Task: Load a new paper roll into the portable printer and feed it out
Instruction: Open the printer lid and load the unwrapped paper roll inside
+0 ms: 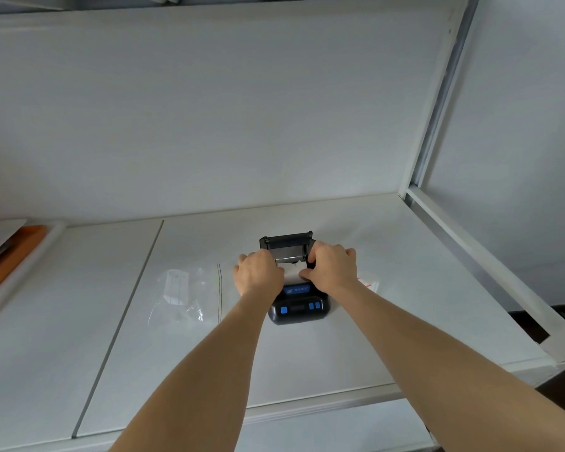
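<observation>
A black portable printer [299,309] with blue buttons sits on the white shelf, its lid [287,244] standing open at the far end. A white paper roll [292,272] lies in the open compartment, mostly hidden between my hands. My left hand [260,275] curls over the roll's left side. My right hand [331,267] covers the right side, and its thumb and fingers pinch the paper's edge. Whether the roll sits fully down in the compartment cannot be told.
A clear plastic bag [185,296] lies left of the printer. A small wrapper with a red mark [369,283] lies to its right. A metal shelf frame [470,252] runs along the right side, and an orange-edged board [10,256] sits at far left.
</observation>
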